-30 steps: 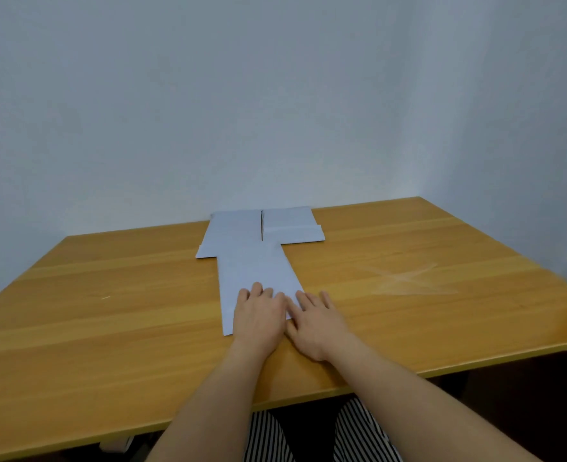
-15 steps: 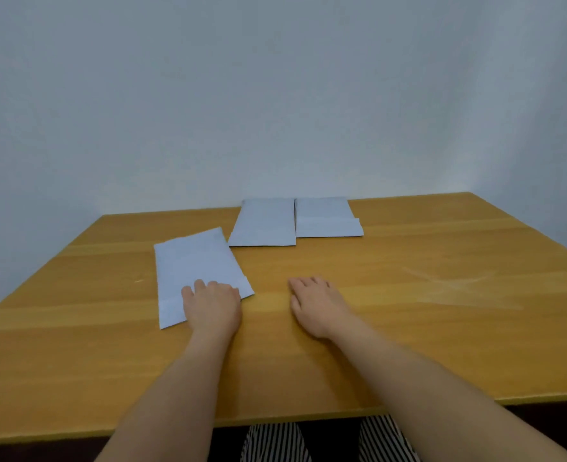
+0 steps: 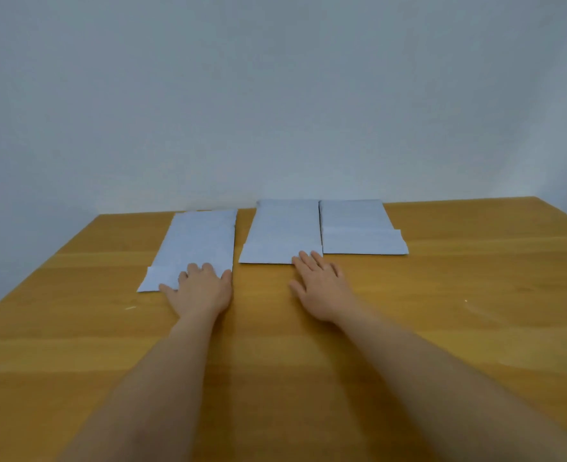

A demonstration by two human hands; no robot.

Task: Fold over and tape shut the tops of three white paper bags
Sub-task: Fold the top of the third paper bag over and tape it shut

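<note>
Two bare forearms reach out over the wooden table (image 3: 442, 311). The left hand (image 3: 202, 288) lies flat, fingers straight, pressing the near end of the left bag (image 3: 198, 241). The right hand (image 3: 322, 285) rests on the table with fingers relaxed and spread, its fingertips (image 3: 303, 258) touching the near right corner of the middle bag (image 3: 282, 231). Just beside that one lies the right bag (image 3: 358, 231), a folded band across its near end. All three lie flat in a row near the table's far edge, before a plain pale wall (image 3: 275, 95).
</note>
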